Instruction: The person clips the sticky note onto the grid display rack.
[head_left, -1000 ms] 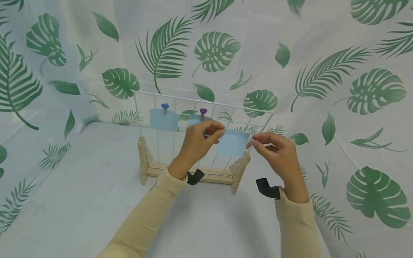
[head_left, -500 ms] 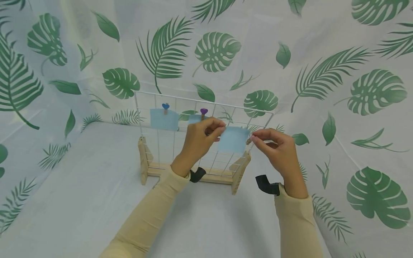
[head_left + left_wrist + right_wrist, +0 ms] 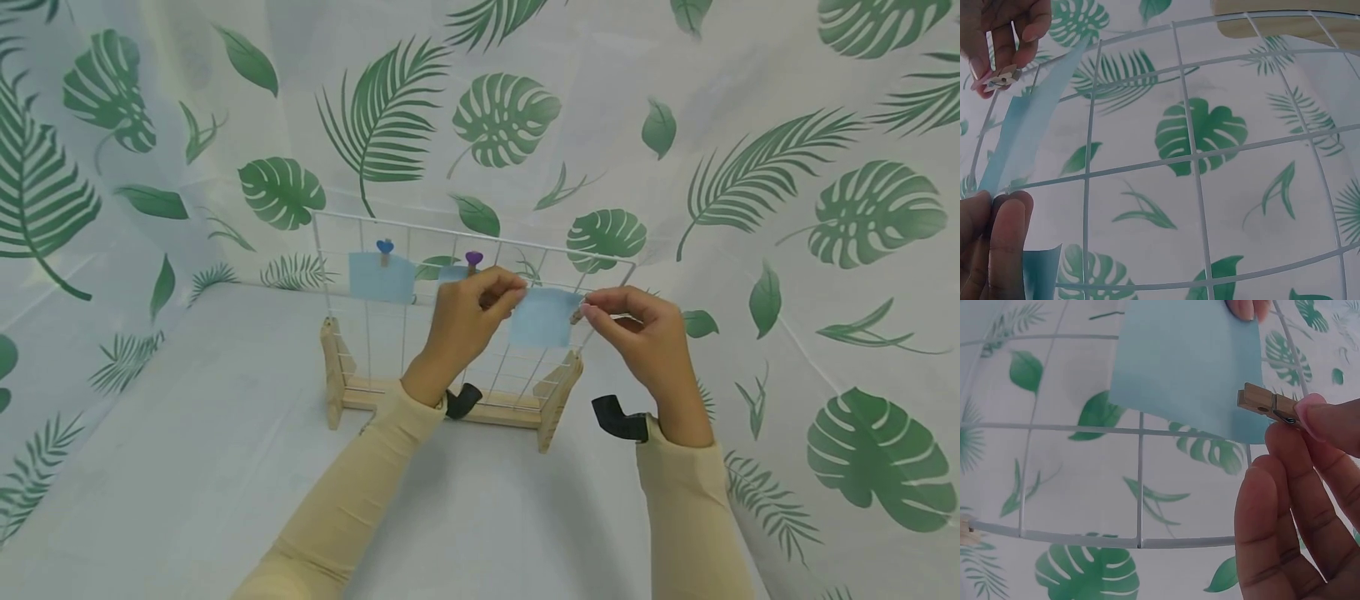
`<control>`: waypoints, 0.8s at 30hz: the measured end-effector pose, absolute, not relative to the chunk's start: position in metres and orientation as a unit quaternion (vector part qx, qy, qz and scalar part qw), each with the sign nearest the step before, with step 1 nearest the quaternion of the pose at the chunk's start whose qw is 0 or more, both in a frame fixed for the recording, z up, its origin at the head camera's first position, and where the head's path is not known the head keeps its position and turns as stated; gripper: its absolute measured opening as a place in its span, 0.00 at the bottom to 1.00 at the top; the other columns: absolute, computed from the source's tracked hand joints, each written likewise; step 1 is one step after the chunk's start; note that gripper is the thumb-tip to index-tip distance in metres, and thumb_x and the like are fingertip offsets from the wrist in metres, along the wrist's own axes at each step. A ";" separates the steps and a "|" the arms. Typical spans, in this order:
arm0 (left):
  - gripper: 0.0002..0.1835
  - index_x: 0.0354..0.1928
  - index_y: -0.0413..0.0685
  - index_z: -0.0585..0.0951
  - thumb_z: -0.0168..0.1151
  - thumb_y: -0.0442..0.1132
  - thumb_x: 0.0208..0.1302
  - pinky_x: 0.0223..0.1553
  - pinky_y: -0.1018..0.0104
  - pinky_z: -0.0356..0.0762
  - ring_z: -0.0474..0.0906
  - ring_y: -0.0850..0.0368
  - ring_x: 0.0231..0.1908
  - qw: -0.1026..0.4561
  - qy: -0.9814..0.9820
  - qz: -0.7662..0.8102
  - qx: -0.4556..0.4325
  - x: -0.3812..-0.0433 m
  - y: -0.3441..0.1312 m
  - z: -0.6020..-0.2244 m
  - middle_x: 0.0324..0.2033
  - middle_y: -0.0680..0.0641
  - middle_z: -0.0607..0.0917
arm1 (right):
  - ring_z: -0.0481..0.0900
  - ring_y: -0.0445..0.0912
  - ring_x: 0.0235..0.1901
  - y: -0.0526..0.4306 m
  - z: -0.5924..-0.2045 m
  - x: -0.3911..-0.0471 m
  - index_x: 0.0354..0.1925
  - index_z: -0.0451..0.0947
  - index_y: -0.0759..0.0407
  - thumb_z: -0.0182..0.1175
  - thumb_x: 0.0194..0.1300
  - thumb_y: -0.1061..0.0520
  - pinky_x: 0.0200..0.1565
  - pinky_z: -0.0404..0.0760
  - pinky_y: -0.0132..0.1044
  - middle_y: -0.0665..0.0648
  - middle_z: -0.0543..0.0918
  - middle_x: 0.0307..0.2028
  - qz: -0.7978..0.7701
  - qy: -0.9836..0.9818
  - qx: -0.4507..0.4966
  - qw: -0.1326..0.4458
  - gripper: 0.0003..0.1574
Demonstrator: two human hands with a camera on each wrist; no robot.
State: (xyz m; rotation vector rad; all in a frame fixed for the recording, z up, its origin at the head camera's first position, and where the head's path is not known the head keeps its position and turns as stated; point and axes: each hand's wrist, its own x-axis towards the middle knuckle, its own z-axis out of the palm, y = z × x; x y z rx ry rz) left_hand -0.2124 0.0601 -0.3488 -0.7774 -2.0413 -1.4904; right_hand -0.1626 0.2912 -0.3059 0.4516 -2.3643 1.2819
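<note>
My left hand (image 3: 465, 321) pinches the upper left corner of a light blue square of paper (image 3: 542, 318) in front of a white wire grid (image 3: 431, 227). Close to the paper's right edge, my right hand (image 3: 637, 333) holds a small wooden clothespin (image 3: 1266, 403) between thumb and fingertips. The clothespin's tip overlaps the paper in the right wrist view; whether it touches is unclear. Seen edge-on in the left wrist view, the paper (image 3: 1035, 119) stretches from the left fingertips towards the right hand (image 3: 1016, 37).
On the grid hang a blue paper (image 3: 381, 277) under a blue-heart clothespin (image 3: 385, 248) and another blue paper (image 3: 452, 273) under a purple-heart clothespin (image 3: 474, 260), partly hidden by the left hand. A wooden stand (image 3: 559, 408) carries the grid on a white surface (image 3: 300, 475).
Both hands have risen slightly, bringing the paper and clothespin upward along the grid. The right hand has also shifted a little left. The clipped papers stay put.
</note>
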 end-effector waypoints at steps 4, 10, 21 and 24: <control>0.04 0.45 0.39 0.90 0.70 0.33 0.74 0.29 0.70 0.83 0.89 0.53 0.27 0.251 -0.751 -0.542 -0.281 -0.213 0.061 -0.348 0.33 0.43 0.93 | 0.85 0.33 0.39 0.289 -0.304 -0.164 0.47 0.87 0.73 0.69 0.72 0.68 0.48 0.84 0.20 0.64 0.90 0.42 0.463 -0.846 0.164 0.206 0.08; 0.04 0.45 0.39 0.90 0.70 0.33 0.74 0.28 0.72 0.79 0.88 0.52 0.26 0.255 -0.750 -0.545 -0.274 -0.213 0.063 -0.348 0.32 0.43 0.93 | 0.84 0.33 0.39 0.286 -0.303 -0.167 0.47 0.87 0.73 0.69 0.72 0.69 0.47 0.84 0.20 0.64 0.89 0.42 0.460 -0.845 0.163 0.218 0.07; 0.04 0.43 0.40 0.90 0.72 0.34 0.73 0.26 0.72 0.76 0.87 0.53 0.24 0.274 -0.746 -0.550 -0.257 -0.213 0.067 -0.347 0.28 0.44 0.91 | 0.80 0.35 0.33 0.284 -0.302 -0.178 0.44 0.88 0.71 0.69 0.72 0.69 0.31 0.82 0.21 0.35 0.85 0.36 0.450 -0.835 0.185 0.258 0.05; 0.04 0.43 0.40 0.90 0.72 0.34 0.73 0.26 0.72 0.75 0.87 0.52 0.24 0.272 -0.744 -0.555 -0.254 -0.213 0.068 -0.348 0.27 0.44 0.91 | 0.81 0.34 0.32 0.283 -0.301 -0.181 0.44 0.87 0.72 0.68 0.72 0.70 0.31 0.82 0.21 0.33 0.85 0.36 0.450 -0.830 0.195 0.265 0.04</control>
